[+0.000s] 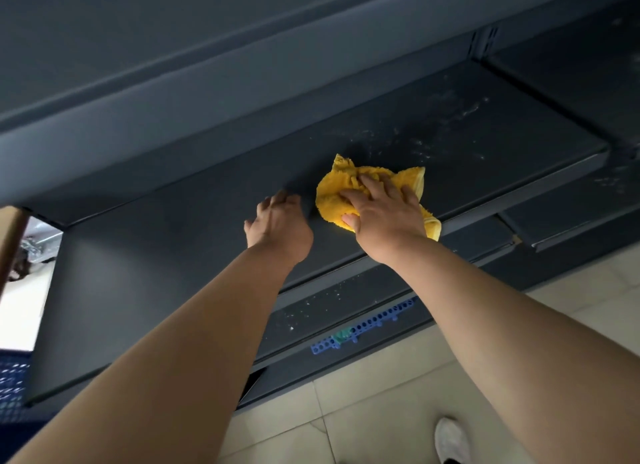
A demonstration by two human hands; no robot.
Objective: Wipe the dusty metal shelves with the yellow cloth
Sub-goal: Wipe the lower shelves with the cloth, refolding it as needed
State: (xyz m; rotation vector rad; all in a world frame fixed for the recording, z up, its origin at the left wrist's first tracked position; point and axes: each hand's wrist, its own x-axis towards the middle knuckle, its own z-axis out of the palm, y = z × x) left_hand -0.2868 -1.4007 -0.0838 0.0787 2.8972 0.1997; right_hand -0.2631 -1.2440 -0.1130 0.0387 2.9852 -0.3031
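A dark grey metal shelf (467, 145) runs across the middle of the head view, with white dust specks on its right part. A crumpled yellow cloth (341, 190) lies on it near the front edge. My right hand (384, 210) lies on top of the cloth with fingers spread, pressing it onto the shelf. My left hand (277, 221) rests on the bare shelf just left of the cloth, fingers loosely bent, holding nothing.
Another shelf (173, 93) hangs above. A lower shelf (332, 304) with dust specks sits below, and a blue perforated plastic strip (363, 326) lies below that. More shelving (571, 72) continues to the right. A tiled floor (381, 411) and a white shoe (450, 439) show below.
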